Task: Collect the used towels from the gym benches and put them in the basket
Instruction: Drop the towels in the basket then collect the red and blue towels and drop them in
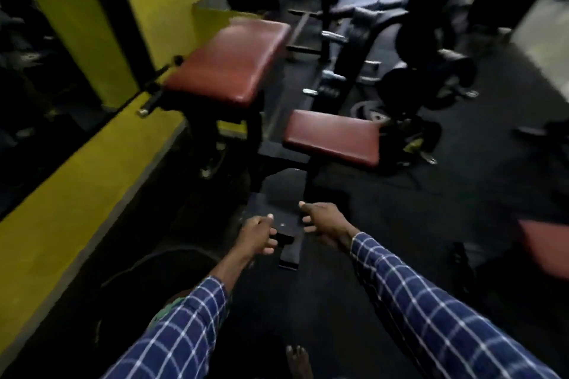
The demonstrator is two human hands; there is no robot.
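Observation:
Both my arms reach forward in blue checked sleeves. My left hand (258, 236) has loosely curled fingers and holds nothing. My right hand (324, 221) also holds nothing, its fingers apart. Below my left forearm stands a dark round basket (144, 268); a scrap of green patterned cloth (164, 310) shows at the sleeve's edge inside it. Ahead is a gym bench with a large red pad (228, 64) and a smaller red seat pad (332, 137). I see no towel on either pad. The picture is blurred by motion.
A yellow wall and ledge (61, 218) run along the left. The bench's black frame foot (289, 252) lies just beyond my hands. Racks and weight plates (425, 83) crowd the back right. Another red pad (545, 246) is at the right edge. My bare foot (298, 360) is on the dark floor.

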